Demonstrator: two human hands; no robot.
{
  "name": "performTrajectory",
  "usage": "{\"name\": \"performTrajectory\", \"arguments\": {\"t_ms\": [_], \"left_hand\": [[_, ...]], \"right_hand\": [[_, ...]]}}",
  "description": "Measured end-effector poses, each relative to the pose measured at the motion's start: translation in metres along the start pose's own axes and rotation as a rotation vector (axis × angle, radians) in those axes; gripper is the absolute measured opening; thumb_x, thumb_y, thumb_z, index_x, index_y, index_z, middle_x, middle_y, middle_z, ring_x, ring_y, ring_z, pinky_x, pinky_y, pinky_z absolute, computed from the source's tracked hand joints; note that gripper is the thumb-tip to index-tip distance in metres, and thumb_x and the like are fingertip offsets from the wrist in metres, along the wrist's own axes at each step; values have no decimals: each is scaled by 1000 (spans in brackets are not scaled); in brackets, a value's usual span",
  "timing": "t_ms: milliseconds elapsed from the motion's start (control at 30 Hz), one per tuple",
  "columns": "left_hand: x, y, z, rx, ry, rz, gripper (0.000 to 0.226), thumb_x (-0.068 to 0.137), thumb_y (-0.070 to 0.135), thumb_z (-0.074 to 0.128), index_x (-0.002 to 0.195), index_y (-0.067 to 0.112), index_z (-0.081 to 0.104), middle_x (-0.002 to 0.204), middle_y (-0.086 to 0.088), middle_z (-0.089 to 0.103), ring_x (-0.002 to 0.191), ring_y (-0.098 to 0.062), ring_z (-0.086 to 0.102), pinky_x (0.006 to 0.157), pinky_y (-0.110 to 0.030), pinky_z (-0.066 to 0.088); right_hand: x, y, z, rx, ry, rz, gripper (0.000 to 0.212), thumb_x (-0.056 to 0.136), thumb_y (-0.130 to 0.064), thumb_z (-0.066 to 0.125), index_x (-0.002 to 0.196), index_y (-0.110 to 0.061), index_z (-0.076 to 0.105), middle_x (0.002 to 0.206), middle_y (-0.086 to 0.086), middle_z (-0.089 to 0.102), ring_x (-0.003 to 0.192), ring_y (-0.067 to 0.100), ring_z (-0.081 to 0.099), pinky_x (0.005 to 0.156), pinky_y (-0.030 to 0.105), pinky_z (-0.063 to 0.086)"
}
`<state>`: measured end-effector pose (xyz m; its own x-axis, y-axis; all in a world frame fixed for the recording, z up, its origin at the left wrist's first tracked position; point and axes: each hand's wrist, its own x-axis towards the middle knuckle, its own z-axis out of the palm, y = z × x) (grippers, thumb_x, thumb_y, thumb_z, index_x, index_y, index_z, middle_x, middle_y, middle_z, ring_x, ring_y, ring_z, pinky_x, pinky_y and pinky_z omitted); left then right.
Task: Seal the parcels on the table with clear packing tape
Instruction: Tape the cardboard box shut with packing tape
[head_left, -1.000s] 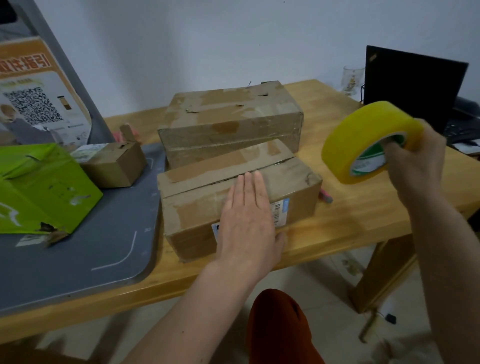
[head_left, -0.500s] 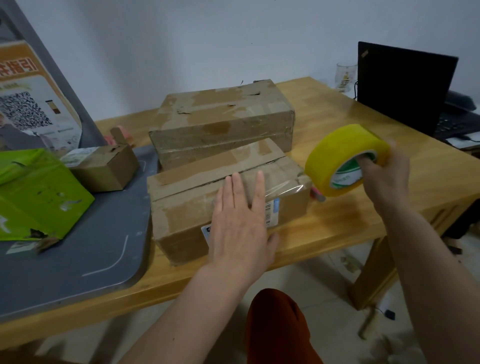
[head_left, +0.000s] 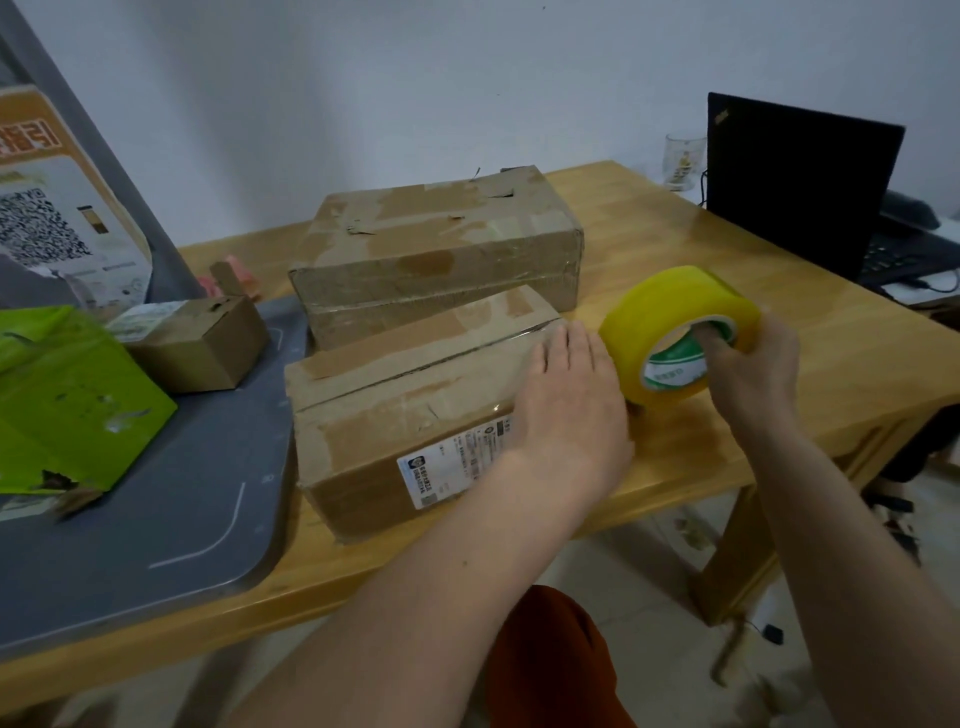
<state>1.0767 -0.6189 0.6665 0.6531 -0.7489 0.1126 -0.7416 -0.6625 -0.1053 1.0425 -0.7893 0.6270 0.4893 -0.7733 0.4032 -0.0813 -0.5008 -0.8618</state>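
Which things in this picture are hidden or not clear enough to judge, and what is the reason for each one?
All in the head view:
- Near box, right end: covered by the left hand, so tape there is unseen.
- Tape roll: its free end is hidden behind that hand.
- Shipping label: print too small.
- Green bag: cut off by the left edge.
- Laptop: keyboard cut off at right.

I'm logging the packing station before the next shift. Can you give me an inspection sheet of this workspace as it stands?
Surface: wooden table, partly covered by a grey mat.
Job's things: near box with shipping label; far box behind it; tape roll.
Clutter: small box, green bag, glass, laptop.
Grips: left hand flat on near box's right end; right hand holds the roll, fingers in its core.
Cables: one by the laptop.
Surroundings: white wall, poster at left.
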Motion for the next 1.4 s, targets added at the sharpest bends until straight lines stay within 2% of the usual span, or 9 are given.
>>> {"name": "performTrajectory", "arguments": {"t_ms": [100, 233, 367, 600, 767, 900, 1000, 1100, 1400], "left_hand": [[-2, 9, 6, 22, 27, -47, 81, 104, 38, 41, 154, -3, -6, 163, -26, -6, 152, -38, -3, 124, -47, 1], [-23, -14, -1, 3, -30, 23, 101, 93, 54, 56, 157, 11, -9, 164, -21, -10, 153, -34, -8, 122, -41, -5], [-44, -32, -3, 78, -29, -15, 105, 94, 58, 51, 154, 1, -14, 163, -20, -16, 152, -32, -12, 121, -40, -8], [-29, -15, -7, 38, -104, -147, 108, 87, 64, 58, 157, 16, -9, 161, -30, 0, 150, -45, 5, 122, -53, 11], [-37, -34, -2, -8, -21, -67, 102, 92, 60, 53, 157, 5, -3, 166, -17, -2, 154, -30, 0, 123, -41, 3], [-53, -80, -25, -276, -103, 23, 99, 88, 66, 55, 160, 21, 3, 167, 6, -1, 152, -10, 2, 117, -25, 0], [-57, -120, -38, -253, -161, -149, 122, 63, 92, 37, 158, 28, -5, 166, 4, -12, 153, -18, -9, 124, -45, -1], [-63, -155, -31, -176, -295, -335, 137, 41, 101, 30, 155, 38, -15, 164, -3, -22, 150, -32, -19, 117, -63, -6], [-78, -199, -14, -330, -231, -298, 141, 30, 104, 38, 151, 52, -12, 164, 14, -16, 152, -20, -13, 118, -63, 3]], "right_hand": [[0, 0, 0, 9, 1, 5, 17, 95, -14, 61, 108, -4, 64, 93, 8, 61, 85, 21, 57, 69, 27, 38], [-4, -3, -1, 11, -17, 13, 15, 96, -15, 60, 108, -6, 63, 94, 6, 59, 84, 20, 55, 69, 30, 40], [-8, -10, 6, 29, -63, 9, 14, 96, -14, 61, 107, -8, 62, 93, 8, 59, 83, 23, 56, 69, 34, 45], [-10, -6, 17, 30, -73, 45, 18, 95, -18, 61, 108, -5, 65, 95, 12, 63, 85, 26, 60, 69, 30, 43], [-12, -8, 14, -8, -96, 36, 17, 95, -17, 61, 105, -4, 64, 92, 12, 62, 83, 26, 58, 68, 30, 40], [-14, -7, 10, -25, -99, 32, 18, 96, -19, 60, 106, -4, 64, 94, 13, 62, 84, 28, 58, 63, 29, 38], [-15, -7, 12, -25, -89, 52, 19, 95, -20, 62, 105, -5, 65, 93, 14, 64, 84, 30, 60, 62, 27, 37], [-15, -11, 15, -18, -95, 45, 19, 95, -20, 61, 108, -7, 64, 96, 14, 65, 86, 30, 61, 65, 28, 38], [-17, -39, 26, 67, -53, 135, 35, 92, -28, 66, 117, -6, 56, 103, 13, 62, 93, 31, 60, 68, 34, 43]]}}
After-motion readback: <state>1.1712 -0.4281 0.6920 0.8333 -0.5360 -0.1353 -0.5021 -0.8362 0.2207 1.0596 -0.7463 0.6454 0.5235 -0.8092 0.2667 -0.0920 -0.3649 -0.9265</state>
